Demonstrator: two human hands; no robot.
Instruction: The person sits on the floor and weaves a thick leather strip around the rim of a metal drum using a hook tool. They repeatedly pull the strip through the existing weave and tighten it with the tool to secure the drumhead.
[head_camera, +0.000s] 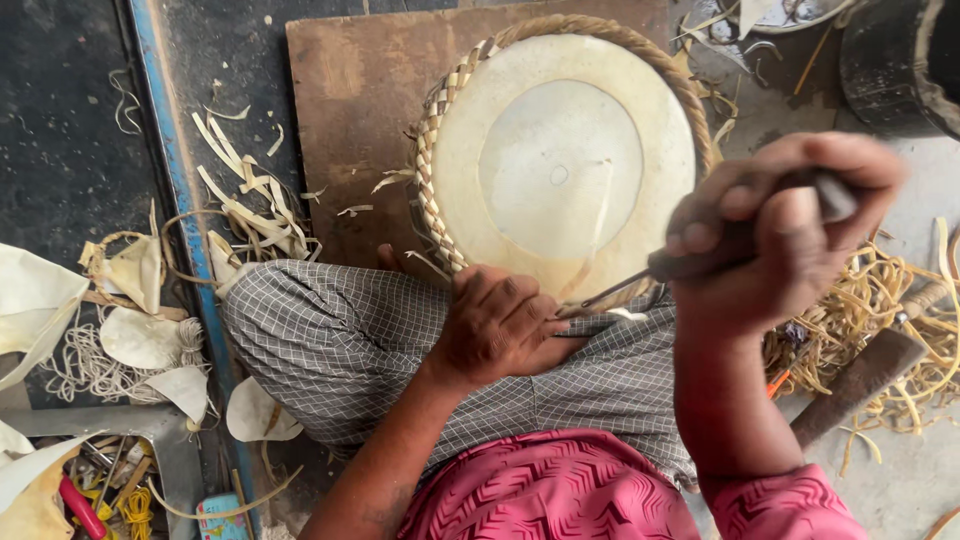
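Your left hand (500, 325) presses the drum (560, 165) rim steady at the board's (350, 120) near edge while your right hand (780, 235), fisted round the awl (640, 280), angles its tip into the lacing

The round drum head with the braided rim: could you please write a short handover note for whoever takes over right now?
Left hand: rests on the near edge of the round drum head, steadying it against the checked cloth over the lap.
Right hand: closed on the handle of a metal-tipped tool, tip pointing at the near rim.
Drum head lies on a brown board.
Done: braided rim shows along the left edge and top.
Left: the near edge is hidden by the hands, so I cannot tell its state.
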